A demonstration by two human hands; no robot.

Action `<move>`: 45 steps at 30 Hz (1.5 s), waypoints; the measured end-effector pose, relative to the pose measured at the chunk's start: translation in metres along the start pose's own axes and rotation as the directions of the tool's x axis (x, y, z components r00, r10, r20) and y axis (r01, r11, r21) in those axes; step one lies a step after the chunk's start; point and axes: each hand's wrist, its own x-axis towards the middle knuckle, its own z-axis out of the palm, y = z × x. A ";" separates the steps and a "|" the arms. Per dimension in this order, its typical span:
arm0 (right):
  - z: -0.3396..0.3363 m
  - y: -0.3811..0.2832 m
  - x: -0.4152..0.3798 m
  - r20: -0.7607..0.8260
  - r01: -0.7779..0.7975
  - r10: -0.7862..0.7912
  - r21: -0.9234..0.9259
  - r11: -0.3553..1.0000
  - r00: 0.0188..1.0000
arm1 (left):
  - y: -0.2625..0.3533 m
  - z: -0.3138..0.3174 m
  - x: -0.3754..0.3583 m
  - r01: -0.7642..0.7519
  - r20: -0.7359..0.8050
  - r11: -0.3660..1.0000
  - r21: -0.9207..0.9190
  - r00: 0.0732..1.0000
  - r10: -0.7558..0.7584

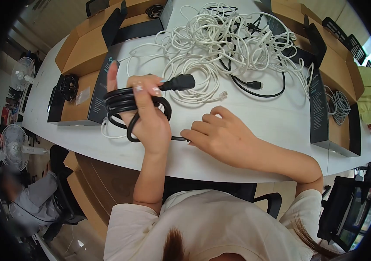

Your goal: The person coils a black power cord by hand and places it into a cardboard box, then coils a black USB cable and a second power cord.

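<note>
Several loops of a black power cord (122, 101) are wrapped around my left hand (148, 117). The cord's black plug end (182, 82) sticks out to the right, held near my thumb and fingers. My right hand (218, 135) is closed on the other stretch of the cord, which runs across from the coil just above the table. Beyond my hands lies a big tangle of white cables (233, 43). A black cable with a video-type connector (255, 85) rests on the table, right of a looped white network cable (194, 82).
On the left, an open cardboard box (81, 82) holds a coiled black cable (68, 87). Another open box (338, 130) at right holds a coiled grey cable (338, 106). More open boxes stand at the back. A seated person (37, 195) and fans (15, 145) are at the left.
</note>
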 end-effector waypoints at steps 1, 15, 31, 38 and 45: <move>-0.002 0.002 0.000 -0.020 0.023 -0.024 -0.028 0.999 1.000 | 0.000 0.001 -0.001 -0.002 0.026 0.998 0.055 1.000 0.000; -0.057 0.015 -0.004 -0.109 0.065 -0.074 -0.088 0.994 0.991 | -0.014 -0.008 -0.020 0.265 0.444 0.962 0.069 0.855 -0.268; -0.070 0.003 0.004 -0.255 -0.033 0.319 0.731 0.682 0.913 | -0.019 -0.008 -0.041 0.028 0.512 0.934 0.356 0.831 -0.219; -0.035 0.022 0.008 -0.144 -0.184 0.307 0.545 0.818 0.941 | -0.018 -0.015 -0.024 0.368 0.381 0.895 -0.254 0.888 -0.257; -0.018 0.006 0.003 -0.180 -0.099 0.170 0.350 0.932 0.969 | -0.006 -0.012 -0.018 0.386 0.220 0.778 -0.495 0.922 -0.318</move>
